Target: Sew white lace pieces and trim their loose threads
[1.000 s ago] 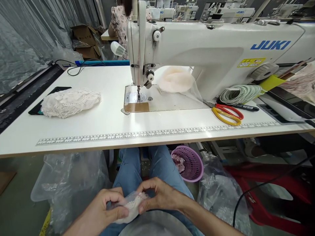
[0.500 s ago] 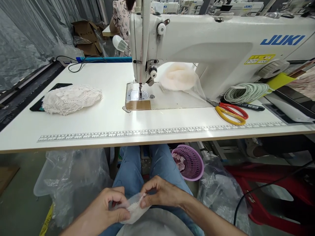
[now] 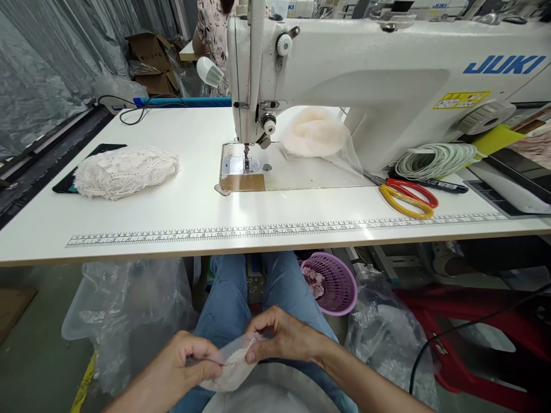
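Observation:
Over my lap, a small piece of sheer white fabric with a lacy strip (image 3: 235, 367) is stretched between both hands. My left hand (image 3: 189, 362) pinches its left end between thumb and fingers. The right end is gripped by my right hand (image 3: 275, 339), thumb on top and forefinger curled. Beyond the table edge stands a white sewing machine (image 3: 361, 63); its needle and presser foot (image 3: 247, 158) have no cloth beneath them. A pale peach sheer fabric piece (image 3: 316, 135) lies on the machine bed, right of the needle.
A bundle of white lace (image 3: 127, 172) rests at the table's left. Scissors with red and yellow handles (image 3: 408, 198) lie right, beside a coil of pale green cord (image 3: 434, 160). A printed ruler (image 3: 279, 229) runs along the front edge. Below are a purple basket (image 3: 336, 284) and a red stool (image 3: 473, 344).
My left hand has shifted slightly left along the fabric, and more of the sheer piece shows between the hands. My right hand keeps its pinch almost in place.

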The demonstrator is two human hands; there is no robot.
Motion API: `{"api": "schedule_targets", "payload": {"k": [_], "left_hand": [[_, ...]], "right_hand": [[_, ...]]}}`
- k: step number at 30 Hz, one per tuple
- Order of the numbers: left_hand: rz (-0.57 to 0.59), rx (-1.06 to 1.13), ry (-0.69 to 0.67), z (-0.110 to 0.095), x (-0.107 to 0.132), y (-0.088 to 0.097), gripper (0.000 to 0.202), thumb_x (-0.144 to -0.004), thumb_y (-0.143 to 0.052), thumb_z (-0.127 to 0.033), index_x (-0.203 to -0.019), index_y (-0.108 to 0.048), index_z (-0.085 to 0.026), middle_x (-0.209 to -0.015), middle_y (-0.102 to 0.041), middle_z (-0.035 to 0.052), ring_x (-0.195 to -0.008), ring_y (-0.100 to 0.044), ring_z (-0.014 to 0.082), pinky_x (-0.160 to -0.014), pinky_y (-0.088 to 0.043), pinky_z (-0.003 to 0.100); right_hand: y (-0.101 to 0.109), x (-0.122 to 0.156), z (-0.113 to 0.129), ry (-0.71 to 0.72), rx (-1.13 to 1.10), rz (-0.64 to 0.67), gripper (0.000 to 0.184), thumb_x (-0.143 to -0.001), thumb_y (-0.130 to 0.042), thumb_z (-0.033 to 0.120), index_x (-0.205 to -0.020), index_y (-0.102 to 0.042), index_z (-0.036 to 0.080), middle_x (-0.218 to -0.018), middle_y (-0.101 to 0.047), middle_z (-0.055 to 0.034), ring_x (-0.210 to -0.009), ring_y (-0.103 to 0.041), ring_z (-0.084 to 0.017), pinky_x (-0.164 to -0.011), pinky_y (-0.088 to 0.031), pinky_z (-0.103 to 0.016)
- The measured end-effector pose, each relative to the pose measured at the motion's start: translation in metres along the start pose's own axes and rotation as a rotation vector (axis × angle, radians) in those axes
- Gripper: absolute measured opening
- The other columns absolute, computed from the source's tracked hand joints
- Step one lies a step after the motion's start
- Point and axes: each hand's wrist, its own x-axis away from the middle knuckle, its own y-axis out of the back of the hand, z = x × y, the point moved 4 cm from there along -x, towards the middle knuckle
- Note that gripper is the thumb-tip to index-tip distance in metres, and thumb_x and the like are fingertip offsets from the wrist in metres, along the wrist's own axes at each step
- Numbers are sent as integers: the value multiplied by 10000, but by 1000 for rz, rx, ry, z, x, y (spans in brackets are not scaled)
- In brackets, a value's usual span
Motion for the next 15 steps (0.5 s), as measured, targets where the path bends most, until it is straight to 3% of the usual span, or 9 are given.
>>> {"api": "schedule_targets", "payload": {"k": [5,9,15], "left_hand": [[32,-46,12,-6,5,0,257,-781,-564,-326,-709,-754,-168,-598,-610,-8,-605,-443,126,-573,-329,181],[80,76,17,-11,4,-4,181,-726,-615,-265,-791,-743,-156,-650,-600,-7,-626,-441,125,-594,-345,187],[8,35,9,-8,-8,-8,240,-709,-624,-320,-664,-695,-95,-539,-397,-45,-547,-287,92,-499,-217,204]], "right_hand": [[1,2,2,-16,-13,-19,348,-528,-819,390,-687,-698,105,-607,-584,19,-559,-472,-83,-570,-370,-218],[-1,2,4,-11,3,-24,349,-540,-813,398,-703,-707,108,-574,-559,30,-536,-447,-75,-544,-350,-212],[-1,4,10,17,8,-3,379,-580,-791,439,-752,-720,108,-612,-579,9,-570,-483,-94,-575,-390,-229]]}}
